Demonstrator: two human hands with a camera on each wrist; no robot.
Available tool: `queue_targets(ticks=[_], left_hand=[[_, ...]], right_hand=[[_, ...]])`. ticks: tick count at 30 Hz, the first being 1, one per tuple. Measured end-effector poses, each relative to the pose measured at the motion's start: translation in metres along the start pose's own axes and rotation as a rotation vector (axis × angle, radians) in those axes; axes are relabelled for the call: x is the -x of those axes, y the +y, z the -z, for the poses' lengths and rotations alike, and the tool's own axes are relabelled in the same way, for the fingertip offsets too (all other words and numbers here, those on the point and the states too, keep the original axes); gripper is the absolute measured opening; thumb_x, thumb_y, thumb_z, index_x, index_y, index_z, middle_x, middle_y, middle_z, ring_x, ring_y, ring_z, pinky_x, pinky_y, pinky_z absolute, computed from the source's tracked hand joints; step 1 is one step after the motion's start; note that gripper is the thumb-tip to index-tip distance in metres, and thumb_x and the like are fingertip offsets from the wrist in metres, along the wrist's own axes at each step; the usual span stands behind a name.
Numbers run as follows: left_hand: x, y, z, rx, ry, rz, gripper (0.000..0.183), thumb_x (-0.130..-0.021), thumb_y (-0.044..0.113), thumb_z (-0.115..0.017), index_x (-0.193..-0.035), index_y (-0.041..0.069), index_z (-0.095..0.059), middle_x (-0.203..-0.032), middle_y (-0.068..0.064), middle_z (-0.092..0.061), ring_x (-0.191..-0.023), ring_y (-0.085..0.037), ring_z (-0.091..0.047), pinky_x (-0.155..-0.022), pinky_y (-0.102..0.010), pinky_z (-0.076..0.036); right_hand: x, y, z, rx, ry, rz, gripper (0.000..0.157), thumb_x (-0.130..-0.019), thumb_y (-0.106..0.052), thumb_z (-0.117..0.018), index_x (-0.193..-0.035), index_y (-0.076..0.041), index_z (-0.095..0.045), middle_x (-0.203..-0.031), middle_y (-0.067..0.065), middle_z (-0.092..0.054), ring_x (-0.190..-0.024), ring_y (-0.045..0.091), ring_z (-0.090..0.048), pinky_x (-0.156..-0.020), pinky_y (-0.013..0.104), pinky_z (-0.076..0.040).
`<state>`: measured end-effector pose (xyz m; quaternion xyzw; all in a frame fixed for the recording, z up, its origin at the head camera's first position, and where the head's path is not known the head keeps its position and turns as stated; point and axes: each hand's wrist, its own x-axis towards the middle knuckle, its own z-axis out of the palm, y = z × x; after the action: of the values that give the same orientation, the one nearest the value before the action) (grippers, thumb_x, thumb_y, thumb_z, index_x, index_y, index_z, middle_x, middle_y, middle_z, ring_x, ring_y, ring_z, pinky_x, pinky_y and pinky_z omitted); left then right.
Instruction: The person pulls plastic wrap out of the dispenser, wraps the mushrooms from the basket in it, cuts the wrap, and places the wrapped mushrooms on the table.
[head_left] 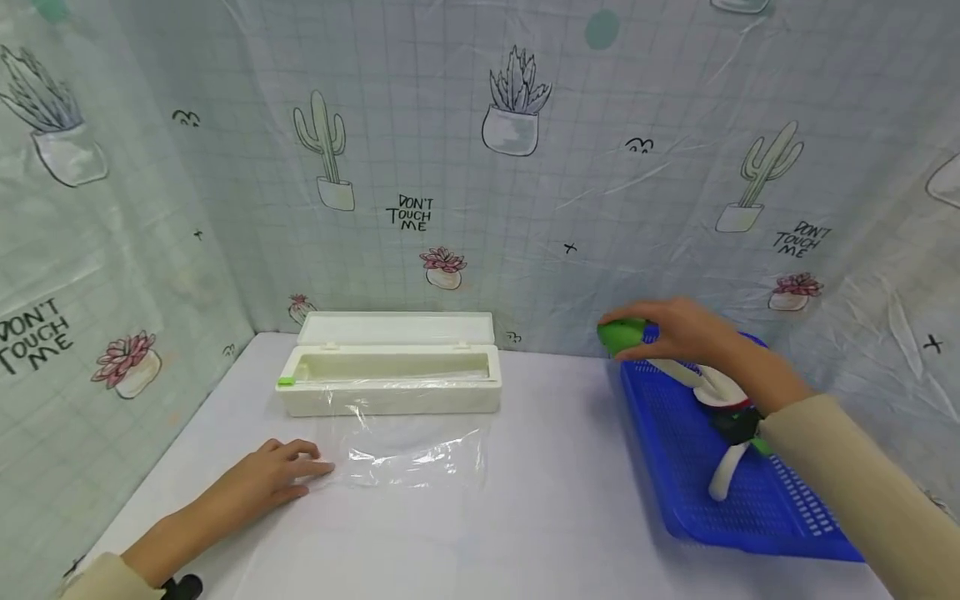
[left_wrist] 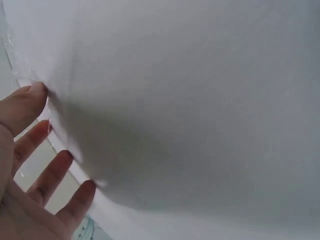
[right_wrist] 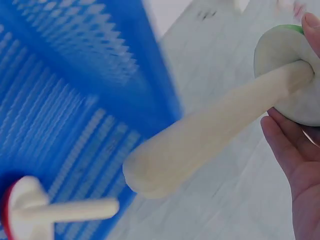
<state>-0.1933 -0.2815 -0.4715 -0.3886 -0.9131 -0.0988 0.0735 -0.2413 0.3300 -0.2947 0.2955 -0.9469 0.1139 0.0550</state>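
Observation:
My right hand (head_left: 686,333) grips a mushroom (right_wrist: 210,140) by its green cap, above the far left corner of the blue basket (head_left: 649,462). Its thick pale stem points down toward the basket in the right wrist view. My left hand (head_left: 273,475) rests on the table with fingers spread, its fingertips at the left edge of a sheet of cling film (head_left: 420,458). That clear sheet runs out over the front of a white cling film box (head_left: 390,402), whose lid stands open.
Inside the basket lie a red-rimmed mushroom (head_left: 723,388) and a dark green one (head_left: 737,425), partly behind my right forearm. A small green piece (head_left: 286,381) sits at the box's left end. A patterned curtain (head_left: 525,208) rises along the table's back and sides.

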Motion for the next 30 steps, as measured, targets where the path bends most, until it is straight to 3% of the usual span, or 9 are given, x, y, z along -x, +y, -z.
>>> queue_targets(ticks=[9,19,25,30], left_hand=[[0.0,0.001,-0.004,-0.02,0.037,-0.022,0.047,-0.08,0.01,-0.084,-0.123,0.026,-0.076,-0.113,-0.001,-0.063,-0.09,-0.023,-0.056,-0.072,-0.038,-0.052],[0.003,0.0,-0.007,-0.004,0.116,-0.075,0.045,-0.074,0.007,-0.087,-0.115,0.022,-0.08,-0.109,-0.003,-0.064,-0.084,-0.023,-0.055,-0.068,-0.034,-0.049],[0.001,0.004,-0.003,0.014,0.048,0.012,0.042,-0.079,0.008,-0.085,-0.118,0.023,-0.079,-0.109,-0.002,-0.065,-0.088,-0.022,-0.055,-0.071,-0.036,-0.051],[-0.001,0.005,-0.003,0.025,0.012,0.063,0.041,-0.081,0.007,-0.083,-0.119,0.023,-0.078,-0.108,-0.001,-0.064,-0.089,-0.02,-0.054,-0.073,-0.035,-0.052]], right_hand=[[-0.04,-0.051,-0.022,-0.152,-0.046,0.253,0.053,-0.084,-0.035,-0.085,-0.133,-0.024,-0.068,-0.126,-0.002,-0.07,-0.108,0.017,-0.068,-0.083,0.038,-0.059],[-0.074,-0.083,-0.038,-0.19,-0.068,0.348,0.051,-0.085,-0.039,-0.084,-0.132,-0.028,-0.068,-0.129,-0.003,-0.069,-0.108,0.015,-0.068,-0.084,0.035,-0.058],[-0.095,-0.104,-0.05,-0.203,-0.175,0.387,0.05,-0.086,-0.04,-0.082,-0.133,-0.027,-0.066,-0.127,-0.005,-0.069,-0.106,0.011,-0.065,-0.085,0.032,-0.056],[-0.115,-0.126,-0.075,-0.227,-0.286,0.448,0.05,-0.089,-0.042,-0.079,-0.134,-0.027,-0.065,-0.127,-0.008,-0.068,-0.108,0.008,-0.062,-0.09,0.034,-0.055]])
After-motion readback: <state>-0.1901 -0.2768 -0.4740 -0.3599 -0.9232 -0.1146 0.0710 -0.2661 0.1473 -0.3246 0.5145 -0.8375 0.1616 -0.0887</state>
